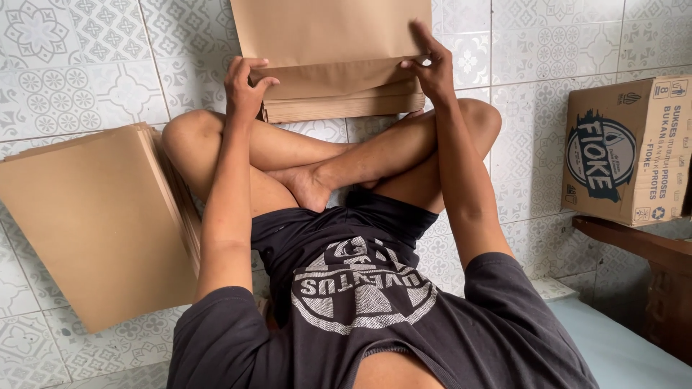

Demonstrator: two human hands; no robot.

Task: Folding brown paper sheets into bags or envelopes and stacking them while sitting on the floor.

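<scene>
Hands meet on one brown paper sheet [328, 32] folded over the paper stack [339, 101] in front of the crossed legs: left hand [245, 86] pinches the fold's left end, right hand [431, 65] presses its right end. Left of that stack sits another brown pile [94, 216]; right, a cardboard box [626, 151].

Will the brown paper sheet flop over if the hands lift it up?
Probably a bit floppy: the brown paper sheet is thin, and its lower edge already curls over where the left hand and right hand fold it. It looks light. The pile beneath would likely feel heavier and stiffer.
</scene>
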